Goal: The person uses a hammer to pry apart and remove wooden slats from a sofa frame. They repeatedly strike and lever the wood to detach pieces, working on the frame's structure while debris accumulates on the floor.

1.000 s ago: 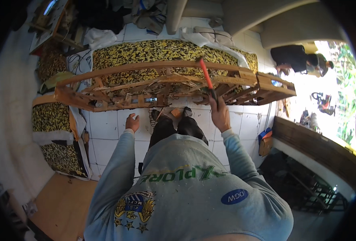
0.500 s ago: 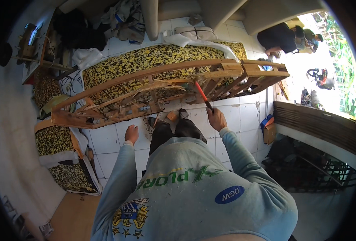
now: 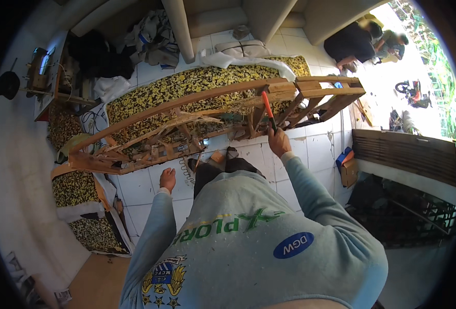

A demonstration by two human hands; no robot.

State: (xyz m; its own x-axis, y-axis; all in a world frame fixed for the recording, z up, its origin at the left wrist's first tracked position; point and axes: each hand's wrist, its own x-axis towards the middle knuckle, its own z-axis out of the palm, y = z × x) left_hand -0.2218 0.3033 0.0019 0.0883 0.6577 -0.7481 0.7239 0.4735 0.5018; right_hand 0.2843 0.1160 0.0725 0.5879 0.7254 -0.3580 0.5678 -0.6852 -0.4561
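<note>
In my right hand (image 3: 279,141) is a hammer-like tool (image 3: 267,107) with an orange-red shaft and a dark grip. Its upper end overlaps the wooden sofa frame (image 3: 187,99); its head cannot be made out. The long, curved frame of bare wood stands across the floor in front of me, with splintered slats in its middle. My left hand (image 3: 168,179) hangs low on the near side of the frame, fingers curled, touching nothing else in view. Whether something small is inside it is hidden. A zigzag spring (image 3: 188,171) lies beside that hand.
Behind the frame lies a long yellow-and-black speckled foam slab (image 3: 207,81). More speckled foam (image 3: 76,188) stands at the left. Two people (image 3: 352,44) sit at the far right near a bright opening. An orange-and-blue box (image 3: 348,167) stands by the slatted wooden panel (image 3: 403,154).
My right hand has moved slightly up and to the right, and the tool in it stands steeper. My left hand has shifted slightly lower, its fingers still curled.
</note>
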